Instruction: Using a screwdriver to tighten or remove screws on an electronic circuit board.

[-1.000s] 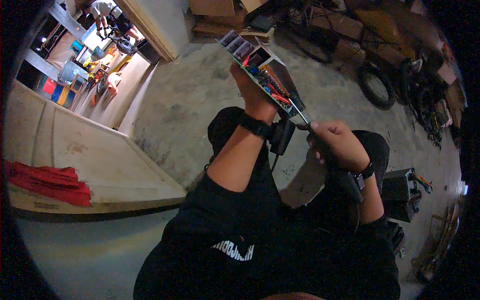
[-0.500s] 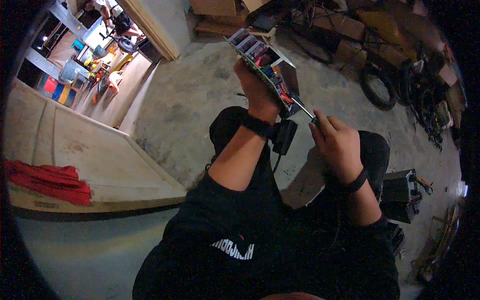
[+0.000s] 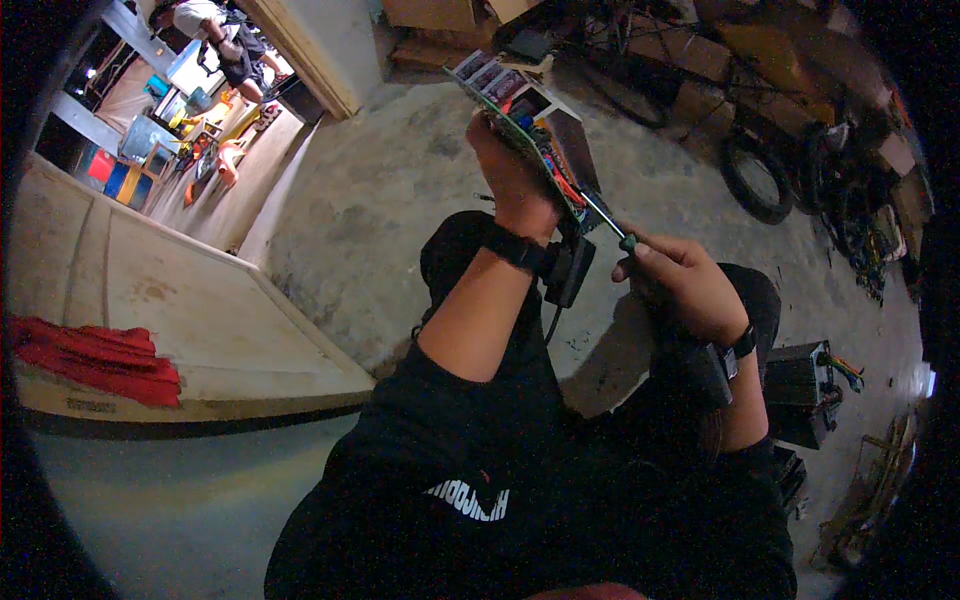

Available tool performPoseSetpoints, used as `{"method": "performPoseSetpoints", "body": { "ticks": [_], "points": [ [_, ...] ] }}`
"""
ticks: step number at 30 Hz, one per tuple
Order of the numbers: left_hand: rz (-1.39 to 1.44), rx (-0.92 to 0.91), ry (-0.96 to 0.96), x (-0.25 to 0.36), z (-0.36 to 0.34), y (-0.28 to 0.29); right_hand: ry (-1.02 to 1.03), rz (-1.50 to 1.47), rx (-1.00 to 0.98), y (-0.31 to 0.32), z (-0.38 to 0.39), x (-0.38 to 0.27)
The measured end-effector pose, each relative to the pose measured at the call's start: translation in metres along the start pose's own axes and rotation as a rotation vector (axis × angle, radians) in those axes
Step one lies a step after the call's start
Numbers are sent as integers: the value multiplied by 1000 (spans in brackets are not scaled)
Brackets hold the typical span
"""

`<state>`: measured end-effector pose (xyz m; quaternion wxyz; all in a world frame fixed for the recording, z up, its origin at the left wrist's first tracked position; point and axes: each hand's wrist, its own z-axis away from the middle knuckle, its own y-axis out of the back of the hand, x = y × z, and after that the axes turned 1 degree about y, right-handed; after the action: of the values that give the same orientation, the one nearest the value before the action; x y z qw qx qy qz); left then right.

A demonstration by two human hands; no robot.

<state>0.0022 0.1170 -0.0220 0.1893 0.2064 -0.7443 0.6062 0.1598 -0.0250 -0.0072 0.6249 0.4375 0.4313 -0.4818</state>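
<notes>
Concrete floor, grey and stained, spreads under the seated person, and everything else sits around the circuit board raised above their knees. Far left of the board a pale wooden ramp slopes down, with a red cloth bunched on its edge. Right of the board and further back a black tyre lies among piled clutter. Below and right of the board a black box with coloured wires rests on the floor. The board itself is green, crowded with coloured parts, and held tilted. The left hand wraps closed around the board's near edge. The right hand is curled shut on a screwdriver, whose tip meets the board's lower end.
</notes>
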Motion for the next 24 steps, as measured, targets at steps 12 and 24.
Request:
{"method": "performPoseSetpoints", "body": {
  "ticks": [12,24],
  "points": [
    [104,-122,114,-4,1,0,-156,-156,15,-9,-5,3],
    [345,-330,219,-25,-15,40,533,1114,642,-35,-3,16]
  ]
}}
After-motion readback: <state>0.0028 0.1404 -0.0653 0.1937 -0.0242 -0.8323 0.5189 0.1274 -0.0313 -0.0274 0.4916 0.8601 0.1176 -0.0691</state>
